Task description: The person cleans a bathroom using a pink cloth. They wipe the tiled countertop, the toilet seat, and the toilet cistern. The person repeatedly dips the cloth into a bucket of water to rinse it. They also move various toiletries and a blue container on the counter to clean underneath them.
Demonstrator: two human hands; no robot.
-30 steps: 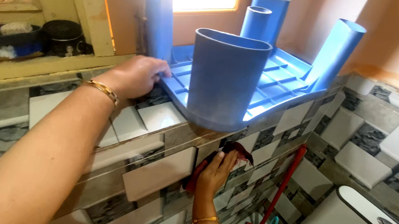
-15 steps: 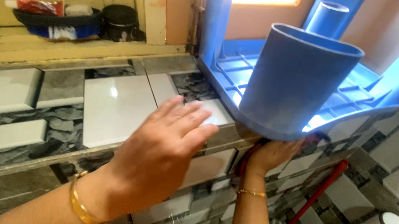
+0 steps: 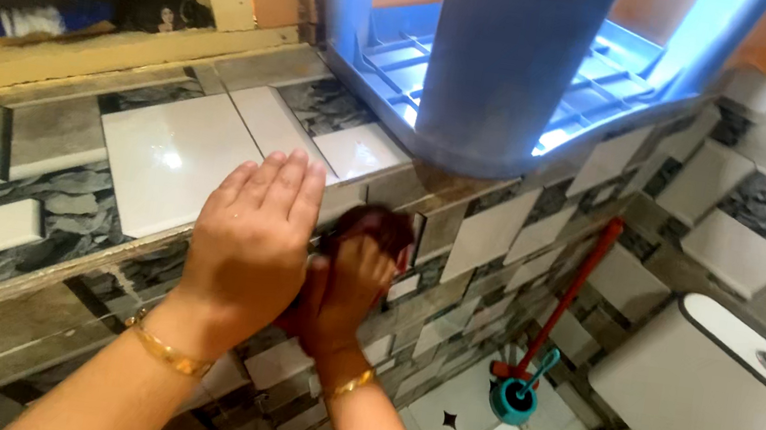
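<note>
Maroon rag point(image 3: 371, 226) in right hand point(image 3: 342, 294)

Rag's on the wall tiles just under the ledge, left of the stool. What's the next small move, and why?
Probably slide the rag left along the tile face under the ledge. The right hand presses it against the wall just below the edge, the left hand braces on the ledge above, and the stool sits to the right.
</note>
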